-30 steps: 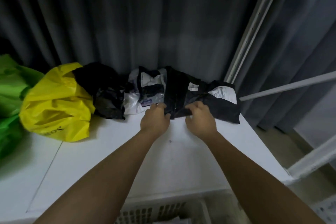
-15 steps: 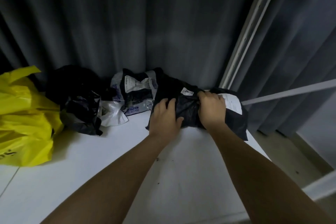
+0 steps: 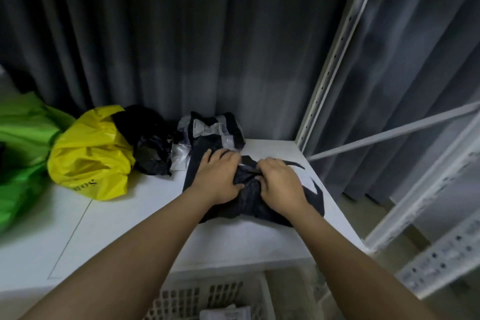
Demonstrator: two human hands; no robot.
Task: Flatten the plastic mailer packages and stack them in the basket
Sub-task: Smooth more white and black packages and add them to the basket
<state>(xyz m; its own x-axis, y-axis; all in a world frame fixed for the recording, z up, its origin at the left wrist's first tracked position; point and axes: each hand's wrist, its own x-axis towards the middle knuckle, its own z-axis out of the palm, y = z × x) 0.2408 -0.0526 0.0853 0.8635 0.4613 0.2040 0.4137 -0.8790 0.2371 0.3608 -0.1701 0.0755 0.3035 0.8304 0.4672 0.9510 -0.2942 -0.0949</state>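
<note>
Black mailer (image 3: 249, 205): flat-ish on the white tabletop (image 3: 145, 218), directly under both hands, near the tabletop's right end. I see it bunched into a crease between the two hands; a white label patch shows just right of the right hand.
Left hand (image 3: 218, 176): on the mailer's left half, fingers bent down over the plastic, thumb tucked into the central crease. Reads to me as pinching the bunched film, not lying flat.
Right hand (image 3: 280, 182): on the mailer's right half, fingers curled into the same crease, gripping the plastic. Knuckles nearly touch the left hand's fingertips.
Second mailer (image 3: 211, 128): dark with grey and white label panels, just beyond the left hand, at the back against the curtain (image 3: 181, 47). Its near edge touches or overlaps the black mailer; I can't tell which.
Crumpled black bag (image 3: 150, 150): left of the left hand, beside the second mailer, with a scrap of clear film at its right edge.
Yellow bag (image 3: 91, 156): further left of the hands, puffed up, dark lettering near its lower edge, too blurred for me to read.
Green bag (image 3: 23, 148): far left, touching the yellow bag, partly out of view.
Basket (image 3: 207, 293): white, slotted wall, below the tabletop's near edge, between my forearms. Something pale lies inside, only a corner visible.
Shelf frame (image 3: 330, 65): white perforated upright just beyond the right hand, at the tabletop's far right corner.
</note>
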